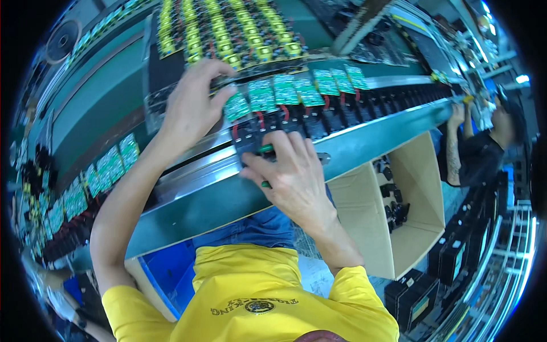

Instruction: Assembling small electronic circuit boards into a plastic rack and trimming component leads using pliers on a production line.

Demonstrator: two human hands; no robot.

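Observation:
My left hand reaches over the belt line, thumb and forefinger apart. Its thumb tip is at the upper corner of a green circuit board, the nearest of a row. Red wires run from that board down to a black plastic housing. My right hand is closed at the near end of the housings, with a slim green tool partly showing between its fingers. The fingers hide most of that tool, so its kind is unclear. Its fingertips are close to the first housing; contact cannot be made out.
A tray of yellow-and-black components lies beyond the boards. More boards line up at left. A metal rail edges the green bench. An open cardboard box with black parts stands at right, near another person.

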